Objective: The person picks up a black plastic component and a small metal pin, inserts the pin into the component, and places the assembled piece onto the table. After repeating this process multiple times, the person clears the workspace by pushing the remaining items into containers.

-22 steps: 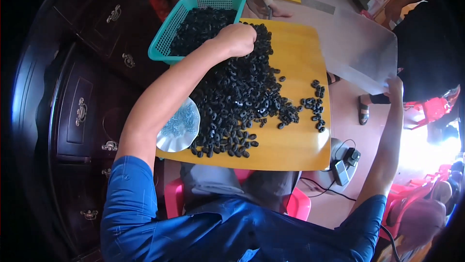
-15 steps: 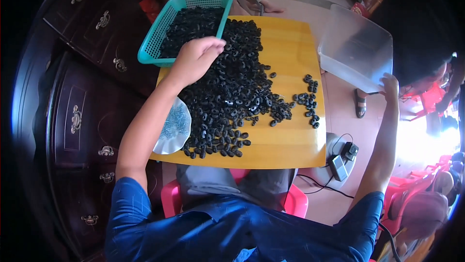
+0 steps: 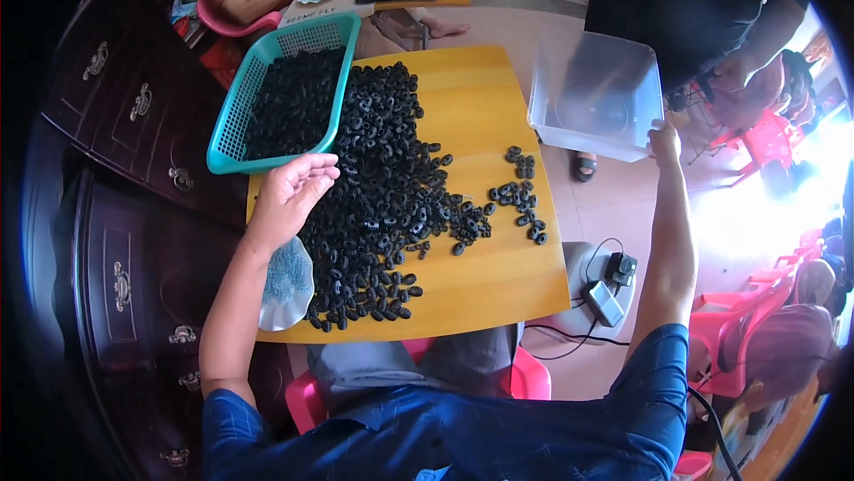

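Note:
My right hand (image 3: 664, 140) grips the near right corner of a clear plastic bin (image 3: 598, 136), held up beyond the table's right edge. The bin is tilted so that its inside shows, and nothing can be seen in it. My left hand (image 3: 292, 196) hovers over the left of the table, just off the near rim of a green mesh basket (image 3: 219, 150). Its fingers are stretched out, the thumb a little apart, with nothing in them. Dark small pieces fill much of the basket. A broad pile of small black ribbed oval pieces (image 3: 382, 170) lies right of my left hand.
A white scalloped dish (image 3: 289, 314) with small bluish bits sits at the yellow table's (image 3: 471, 276) near left. Dark drawers (image 3: 116, 276) stand left. Chargers and cables lie on a stool (image 3: 583, 260) at the right. One person sits beyond the table; another, in black, stands behind the bin.
The whole view has shifted, so the table sits further left and lower. My left hand has drawn back slightly from the basket's right side. My right hand still holds the bin.

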